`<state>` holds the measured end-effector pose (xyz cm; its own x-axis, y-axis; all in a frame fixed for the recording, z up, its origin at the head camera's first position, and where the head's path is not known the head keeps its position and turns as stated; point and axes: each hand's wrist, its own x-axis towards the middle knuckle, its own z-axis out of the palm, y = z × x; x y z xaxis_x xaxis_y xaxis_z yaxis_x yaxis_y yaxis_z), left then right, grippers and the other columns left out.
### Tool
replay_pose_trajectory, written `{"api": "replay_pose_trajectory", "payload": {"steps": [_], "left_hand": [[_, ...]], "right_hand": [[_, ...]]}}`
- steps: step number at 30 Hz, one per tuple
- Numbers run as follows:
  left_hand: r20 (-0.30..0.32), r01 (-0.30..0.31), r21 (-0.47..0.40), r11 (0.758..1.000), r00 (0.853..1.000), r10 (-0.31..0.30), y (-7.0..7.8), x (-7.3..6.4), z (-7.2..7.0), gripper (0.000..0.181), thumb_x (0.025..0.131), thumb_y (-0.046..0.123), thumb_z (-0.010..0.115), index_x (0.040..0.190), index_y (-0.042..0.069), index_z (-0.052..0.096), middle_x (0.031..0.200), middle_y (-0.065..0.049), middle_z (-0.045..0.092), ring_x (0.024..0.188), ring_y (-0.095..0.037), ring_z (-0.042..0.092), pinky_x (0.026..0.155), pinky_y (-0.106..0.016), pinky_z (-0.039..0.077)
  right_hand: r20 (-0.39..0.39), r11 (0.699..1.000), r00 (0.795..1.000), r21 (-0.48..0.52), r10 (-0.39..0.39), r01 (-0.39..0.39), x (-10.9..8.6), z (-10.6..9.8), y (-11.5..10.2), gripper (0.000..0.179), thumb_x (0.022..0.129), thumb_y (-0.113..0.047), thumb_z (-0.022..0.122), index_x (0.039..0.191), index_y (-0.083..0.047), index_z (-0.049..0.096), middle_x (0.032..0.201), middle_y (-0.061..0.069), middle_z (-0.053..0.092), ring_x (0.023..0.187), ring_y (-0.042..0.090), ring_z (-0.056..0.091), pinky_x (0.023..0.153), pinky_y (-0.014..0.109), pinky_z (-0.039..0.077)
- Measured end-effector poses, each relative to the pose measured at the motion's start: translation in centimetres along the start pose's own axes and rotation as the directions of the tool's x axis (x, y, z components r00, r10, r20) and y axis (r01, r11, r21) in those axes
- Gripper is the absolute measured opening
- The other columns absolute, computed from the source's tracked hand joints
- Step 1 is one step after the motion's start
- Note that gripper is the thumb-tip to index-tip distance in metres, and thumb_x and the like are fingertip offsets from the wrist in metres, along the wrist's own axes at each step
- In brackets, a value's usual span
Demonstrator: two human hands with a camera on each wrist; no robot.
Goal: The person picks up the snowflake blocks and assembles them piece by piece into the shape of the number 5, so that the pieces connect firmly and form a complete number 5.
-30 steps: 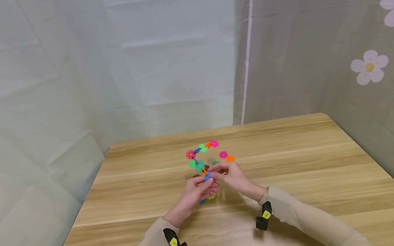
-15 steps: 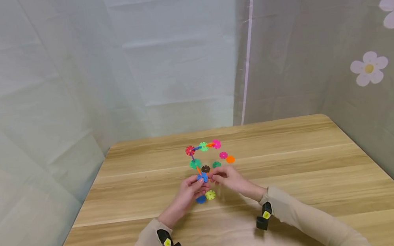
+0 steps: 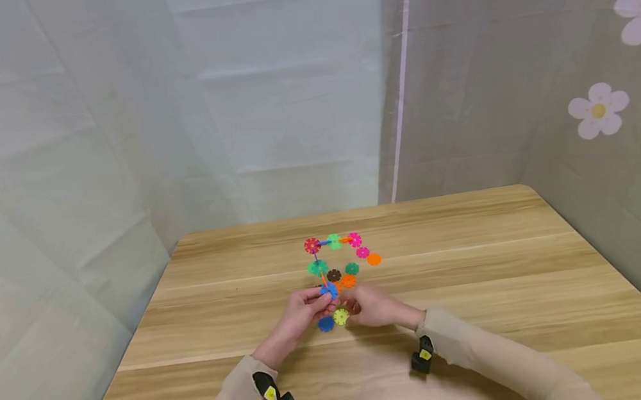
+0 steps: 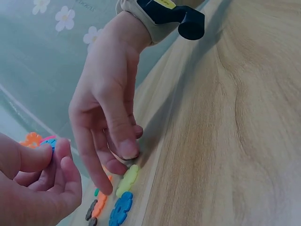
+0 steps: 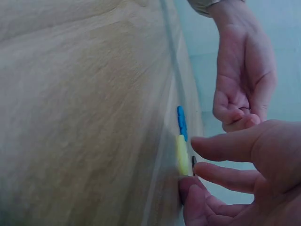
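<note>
In the head view my left hand [image 3: 300,318] pinches a blue slotted plastic disc [image 3: 329,291] between thumb and fingers. That disc ends a chain of joined discs, which runs up through a green disc [image 3: 318,267] to a red disc [image 3: 313,246], then right past a light green disc [image 3: 334,242] to a pink disc [image 3: 354,240]. Low over the table, my right hand [image 3: 374,307] has its fingertips right at the edge of a loose yellow disc [image 3: 341,316]. The thumb stands apart from that disc in the right wrist view. A loose blue disc [image 4: 121,209] lies beside the yellow one.
Several loose discs lie on the wooden table [image 3: 479,288] beyond the hands: brown [image 3: 334,276], orange [image 3: 349,281], dark green [image 3: 352,268], pink [image 3: 363,252] and another orange disc [image 3: 374,259]. Pale curtains [image 3: 288,100] hang around the table's back and sides.
My right hand has left the chain's blue disc and moved down toward me to the yellow disc, uncovering a loose orange disc. My left hand has shifted slightly left with the chain.
</note>
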<state>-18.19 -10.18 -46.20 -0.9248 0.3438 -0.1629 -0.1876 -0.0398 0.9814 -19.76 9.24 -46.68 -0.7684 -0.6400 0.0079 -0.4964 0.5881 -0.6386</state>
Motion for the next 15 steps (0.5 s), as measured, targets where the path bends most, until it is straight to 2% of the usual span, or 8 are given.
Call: {"api": "replay_pose_trajectory", "payload": {"steps": [8, 15], "left_hand": [[0.01, 0.004, 0.038, 0.999, 1.0, -0.005, 0.01, -0.06, -0.16, 0.031, 0.098, 0.003, 0.053, 0.114, -0.024, 0.054, 0.082, 0.0, 0.071, 0.075, -0.005, 0.065, 0.071, -0.017, 0.054], [-0.02, -0.001, 0.037, 0.999, 1.0, 0.001, -0.06, -0.06, -0.14, 0.03, 0.097, 0.002, 0.054, 0.113, -0.023, 0.056, 0.079, 0.001, 0.07, 0.073, -0.005, 0.064, 0.069, -0.017, 0.054]], "right_hand": [[0.025, 1.0, 0.999, -0.015, 0.022, -0.022, 0.21, 0.26, -0.19, 0.038, 0.077, -0.011, 0.08, 0.112, -0.005, 0.067, 0.092, 0.011, 0.07, 0.077, 0.015, 0.062, 0.065, 0.022, 0.049], [0.021, 0.999, 1.0, -0.032, 0.006, -0.006, 0.15, 0.23, -0.39, 0.029, 0.073, -0.006, 0.082, 0.097, -0.007, 0.066, 0.088, 0.007, 0.068, 0.072, 0.011, 0.059, 0.064, 0.019, 0.048]]}}
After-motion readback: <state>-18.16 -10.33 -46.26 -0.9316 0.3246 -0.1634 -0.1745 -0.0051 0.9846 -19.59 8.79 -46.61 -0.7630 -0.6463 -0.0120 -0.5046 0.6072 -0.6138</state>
